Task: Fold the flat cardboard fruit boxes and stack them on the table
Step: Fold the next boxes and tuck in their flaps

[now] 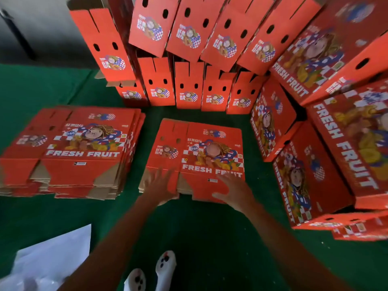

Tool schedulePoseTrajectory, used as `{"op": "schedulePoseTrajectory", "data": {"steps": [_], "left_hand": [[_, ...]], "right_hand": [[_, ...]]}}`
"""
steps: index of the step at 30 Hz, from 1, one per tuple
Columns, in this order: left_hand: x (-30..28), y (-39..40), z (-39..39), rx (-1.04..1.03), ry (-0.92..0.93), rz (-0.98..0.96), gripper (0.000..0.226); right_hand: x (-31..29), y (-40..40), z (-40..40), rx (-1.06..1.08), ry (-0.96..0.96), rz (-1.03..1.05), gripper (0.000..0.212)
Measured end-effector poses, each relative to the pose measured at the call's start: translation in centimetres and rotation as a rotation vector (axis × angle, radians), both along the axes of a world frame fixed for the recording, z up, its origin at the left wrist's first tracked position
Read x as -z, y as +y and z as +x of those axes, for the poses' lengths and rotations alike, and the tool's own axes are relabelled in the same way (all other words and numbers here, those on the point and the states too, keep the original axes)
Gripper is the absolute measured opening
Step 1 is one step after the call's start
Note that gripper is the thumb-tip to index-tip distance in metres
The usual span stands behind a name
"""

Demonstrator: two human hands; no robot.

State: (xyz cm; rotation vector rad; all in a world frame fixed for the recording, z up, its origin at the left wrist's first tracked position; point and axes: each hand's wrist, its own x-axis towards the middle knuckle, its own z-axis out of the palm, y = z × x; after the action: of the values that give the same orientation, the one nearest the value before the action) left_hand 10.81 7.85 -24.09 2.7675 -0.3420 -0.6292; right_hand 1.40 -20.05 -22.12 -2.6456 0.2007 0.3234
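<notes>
Both hands reach with spread fingers onto the near edge of a flat cardboard fruit box (199, 152) on the green surface (199, 238); left hand (161, 183) and right hand (233, 191) are released, grasping nothing; folded boxes (189, 59) stand stacked behind.

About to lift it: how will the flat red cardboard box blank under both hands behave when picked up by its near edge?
The flat red cardboard box blank is probably light. Its creased panels and loose brown flaps likely hinge and droop. Both left hand and right hand help.
</notes>
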Motion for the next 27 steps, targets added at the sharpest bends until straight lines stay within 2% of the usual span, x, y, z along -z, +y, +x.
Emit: {"op": "schedulePoseTrajectory", "data": {"steps": [4,8,11,15,19,22,25,27], "left_hand": [[1.9,0.3,0.6,0.082,-0.111,0.18,0.118],[1.9,0.9,1.9,0.175,-0.11,0.25,0.116],[1.8,1.5,1.6,0.25,-0.207,0.228,0.108],[2.0,1.4,0.6,0.243,-0.238,0.191,0.085],[0.3,0.9,0.9,0.332,-0.257,0.202,0.054],[-1.5,1.4,0.6,0.237,-0.243,-0.023,0.03],[-4.9,2.1,0.2,0.106,-0.233,-0.387,0.025],[-8.5,2.3,0.1,-0.034,-0.159,-0.657,0.023]], "right_hand": [[2.4,0.3,0.6,-0.047,-0.008,-0.065,0.081],[3.7,0.7,1.5,-0.055,0.006,-0.113,0.087],[3.9,1.0,1.8,-0.068,0.016,-0.115,0.092],[4.6,1.3,1.0,-0.124,-0.017,-0.202,0.097],[4.0,0.8,0.4,-0.233,-0.066,-0.267,0.086],[1.3,-0.3,-0.6,-0.366,-0.145,-0.363,0.073],[-1.6,-1.6,-1.4,-0.439,-0.41,-0.527,0.051],[-5.0,-2.0,-1.1,-0.368,-0.614,-0.464,0.033]]}}
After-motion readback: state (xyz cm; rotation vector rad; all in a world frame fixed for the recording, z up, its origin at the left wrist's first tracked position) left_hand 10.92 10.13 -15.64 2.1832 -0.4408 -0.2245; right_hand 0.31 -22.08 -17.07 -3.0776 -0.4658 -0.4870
